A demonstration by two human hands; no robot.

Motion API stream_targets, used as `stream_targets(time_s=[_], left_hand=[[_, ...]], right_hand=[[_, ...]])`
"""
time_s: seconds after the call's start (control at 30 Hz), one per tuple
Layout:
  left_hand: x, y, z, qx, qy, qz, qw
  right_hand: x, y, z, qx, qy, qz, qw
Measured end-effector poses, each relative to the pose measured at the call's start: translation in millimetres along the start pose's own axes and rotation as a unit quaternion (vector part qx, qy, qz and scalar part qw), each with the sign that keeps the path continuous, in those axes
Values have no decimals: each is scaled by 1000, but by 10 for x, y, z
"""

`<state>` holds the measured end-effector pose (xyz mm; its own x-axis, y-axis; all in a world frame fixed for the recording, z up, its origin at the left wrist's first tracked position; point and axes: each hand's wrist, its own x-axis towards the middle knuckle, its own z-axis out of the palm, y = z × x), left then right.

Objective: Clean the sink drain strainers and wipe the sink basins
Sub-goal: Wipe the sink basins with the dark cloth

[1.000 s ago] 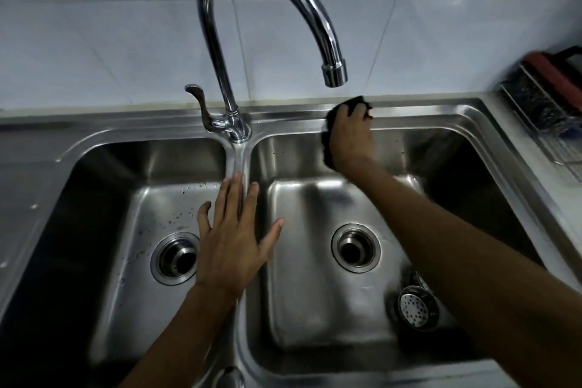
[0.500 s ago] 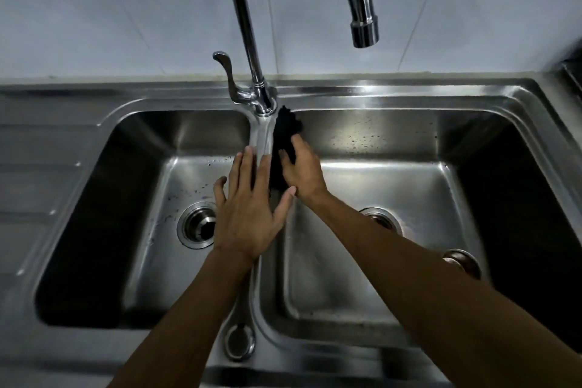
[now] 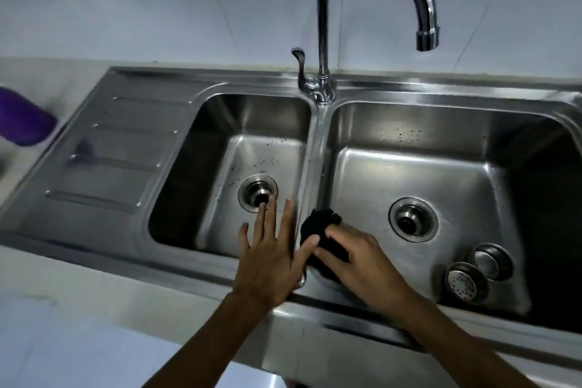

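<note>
Right hand [image 3: 362, 264], gripping the cloth [image 3: 318, 230], has moved down the divider [image 3: 310, 167] to its near end. Left hand [image 3: 271, 258] stays flat, fingers spread. Steel sink [image 3: 441, 85], white tiled wall.

Dim light, steel glare, edge blur

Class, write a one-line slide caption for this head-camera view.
Right hand wipes the right basin near the divider with a black cloth; left hand braces, open; two strainers lie removed.
</note>
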<state>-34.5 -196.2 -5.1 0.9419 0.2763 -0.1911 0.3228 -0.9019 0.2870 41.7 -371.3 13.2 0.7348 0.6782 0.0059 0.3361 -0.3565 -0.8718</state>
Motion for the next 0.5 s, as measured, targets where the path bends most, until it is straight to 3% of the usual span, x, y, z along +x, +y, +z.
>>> stream_targets(time_s=[0.2, 0.33, 0.5], left_hand=[[-303, -665, -351, 31, -26, 17, 999], [-113, -1332, -639, 57, 7, -22, 998], [493, -2068, -940, 130, 37, 3, 991]], right_hand=[[159, -439, 321, -188, -87, -110, 972], [809, -639, 836, -266, -183, -97, 941], [1589, -603, 1584, -203, -225, 1, 953]])
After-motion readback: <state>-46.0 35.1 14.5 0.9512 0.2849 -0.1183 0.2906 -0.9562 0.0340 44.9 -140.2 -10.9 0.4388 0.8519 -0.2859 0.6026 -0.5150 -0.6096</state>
